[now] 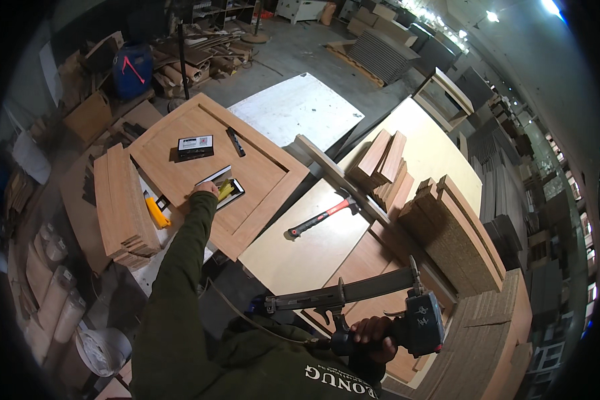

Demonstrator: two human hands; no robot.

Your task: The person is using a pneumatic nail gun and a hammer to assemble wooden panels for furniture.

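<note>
My left hand [205, 189] reaches to a small open black box [235, 197] that lies on a framed wooden panel [273, 177]. Yellowish strips [226, 189] show inside the box. The fingers look curled at its near left corner, and whatever they hold is hidden. Close to my body, my right hand [373, 337] grips the handle of a black nail gun [421, 323], its long magazine pointing left. Further back on the panel sit a closed dark box [195, 148] with a white label and a thin black strip [236, 142].
A red-and-black hammer [323, 217] lies on a pale board [300, 250]. Stacked boards [121, 207] and a yellow-handled tool [157, 211] are at left. More board stacks [453, 233] stand at right. A hose [237, 310] crosses near my body. A blue barrel [132, 72] stands behind.
</note>
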